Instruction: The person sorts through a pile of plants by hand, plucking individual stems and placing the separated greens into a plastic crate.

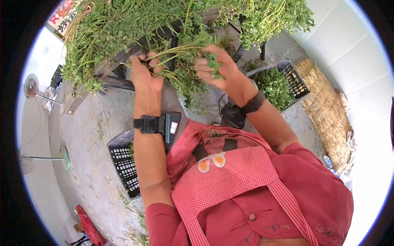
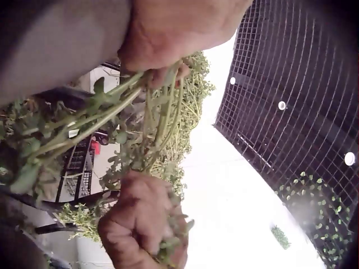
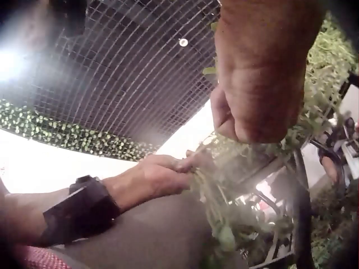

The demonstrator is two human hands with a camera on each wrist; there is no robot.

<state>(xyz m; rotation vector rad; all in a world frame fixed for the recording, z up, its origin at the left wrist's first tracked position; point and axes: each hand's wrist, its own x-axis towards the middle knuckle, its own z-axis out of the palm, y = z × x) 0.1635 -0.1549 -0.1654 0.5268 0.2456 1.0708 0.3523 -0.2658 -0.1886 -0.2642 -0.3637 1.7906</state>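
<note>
In the head view my left hand [image 1: 144, 76] pinches a few long green stems [image 1: 174, 50] between thumb and fingers. To its right, my right hand [image 1: 217, 69] has its fingers curled round the other end, and leaves [image 1: 213, 63] poke out of the grip. The stems stretch between both hands, just over the near edge of a heap of leafy greens [image 1: 135, 24]. The left wrist view shows the right fist [image 2: 137, 218] below the left hand [image 2: 179, 28], with more stems [image 2: 84, 123] hanging from the left fingers. Much of the held bunch is hidden inside the fingers.
The heap lies on a table with a wooden edge [image 1: 117, 60]. At the right stands a black crate [image 1: 301, 88] of greens beside a rolled straw mat [image 1: 326, 115]. Another black crate [image 1: 123, 164] sits on the floor at the left, where loose sprigs lie scattered.
</note>
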